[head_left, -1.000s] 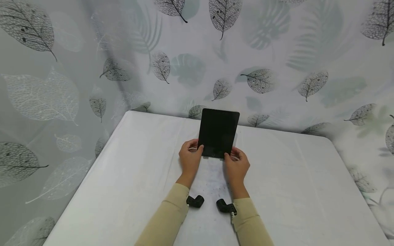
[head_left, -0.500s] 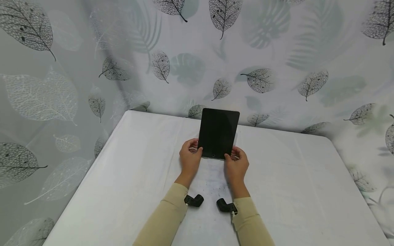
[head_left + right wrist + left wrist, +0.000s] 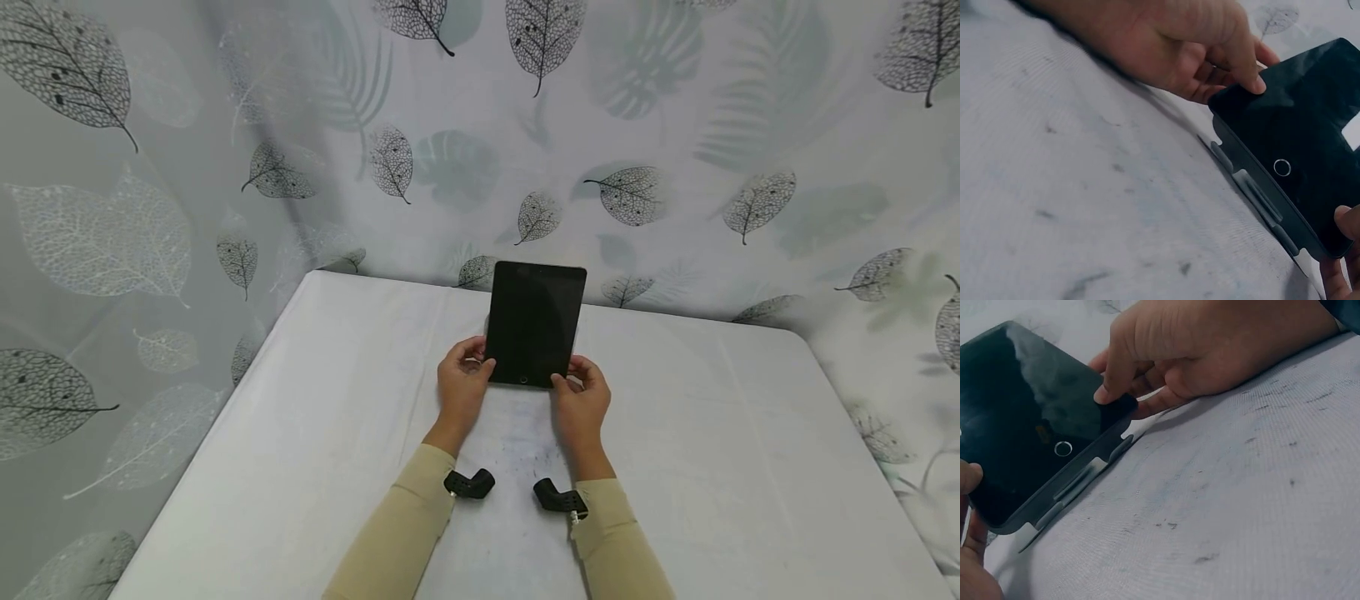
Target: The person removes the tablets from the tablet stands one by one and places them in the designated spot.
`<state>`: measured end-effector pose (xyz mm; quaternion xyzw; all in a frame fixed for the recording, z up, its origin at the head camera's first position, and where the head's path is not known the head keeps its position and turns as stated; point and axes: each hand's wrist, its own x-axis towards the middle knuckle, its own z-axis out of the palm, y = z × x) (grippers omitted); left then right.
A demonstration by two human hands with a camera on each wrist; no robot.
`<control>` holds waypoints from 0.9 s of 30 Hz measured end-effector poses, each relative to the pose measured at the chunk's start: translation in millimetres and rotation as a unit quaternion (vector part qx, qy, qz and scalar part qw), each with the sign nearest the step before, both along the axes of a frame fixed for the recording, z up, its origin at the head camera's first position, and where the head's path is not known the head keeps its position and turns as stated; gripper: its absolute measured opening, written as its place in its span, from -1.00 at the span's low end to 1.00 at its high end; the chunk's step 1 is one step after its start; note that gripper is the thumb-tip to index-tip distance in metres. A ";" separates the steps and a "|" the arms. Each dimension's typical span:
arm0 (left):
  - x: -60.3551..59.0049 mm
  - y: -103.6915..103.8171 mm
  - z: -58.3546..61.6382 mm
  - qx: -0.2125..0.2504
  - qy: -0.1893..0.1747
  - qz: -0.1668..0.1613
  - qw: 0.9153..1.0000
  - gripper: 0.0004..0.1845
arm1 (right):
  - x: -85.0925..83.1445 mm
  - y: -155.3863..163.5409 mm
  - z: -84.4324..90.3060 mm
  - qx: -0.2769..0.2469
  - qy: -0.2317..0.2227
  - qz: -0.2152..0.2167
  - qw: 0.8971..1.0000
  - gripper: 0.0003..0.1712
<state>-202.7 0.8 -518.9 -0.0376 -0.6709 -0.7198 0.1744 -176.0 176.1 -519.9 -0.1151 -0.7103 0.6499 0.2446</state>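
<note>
A black tablet (image 3: 534, 321) with a ringed home button stands tilted at the middle back of the table, its screen dark and facing me. My left hand (image 3: 461, 385) grips its lower left corner, thumb on the front and fingers behind. On the lower right corner my right hand (image 3: 584, 407) holds it the same way. Below the tablet's bottom edge, the left wrist view shows a thin grey stand (image 3: 1079, 478) with small lips. That stand (image 3: 1260, 194) also runs along the bottom edge in the right wrist view. The tablet hides most of it.
A white cloth covers the table (image 3: 337, 375), with small dark marks on it between the forearms. Behind stands a leaf-printed curtain (image 3: 465, 100), close to the table's back edge. Black wrist cameras (image 3: 470, 483) sit at both sleeve cuffs.
The tablet has shifted slightly up and right and looks a little nearer. Small stand lips that showed below its bottom edge are now covered in the head view. Both hands keep their grip.
</note>
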 end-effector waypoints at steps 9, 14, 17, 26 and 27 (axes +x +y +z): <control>2.8 -2.0 3.4 0.005 0.036 -0.052 0.998 -0.60 | -0.7 11.9 0.6 -0.041 -0.005 0.030 0.999 -0.59; 5.4 -1.0 1.0 -0.004 0.037 -0.084 0.996 -0.58 | 1.7 19.4 2.3 -0.063 0.010 0.045 0.997 -0.54; 6.0 -0.1 -1.6 0.006 0.049 -0.112 0.992 -0.55 | 2.9 25.2 2.5 -0.075 0.026 0.059 0.995 -0.44; 9.2 2.6 -2.3 -0.058 0.061 -0.191 0.978 -0.36 | 4.2 44.2 2.9 -0.157 0.053 0.064 0.984 -0.35; 9.7 3.2 -2.6 -0.078 0.062 -0.195 0.976 -0.33 | 4.7 46.8 3.0 -0.166 0.052 0.066 0.983 -0.35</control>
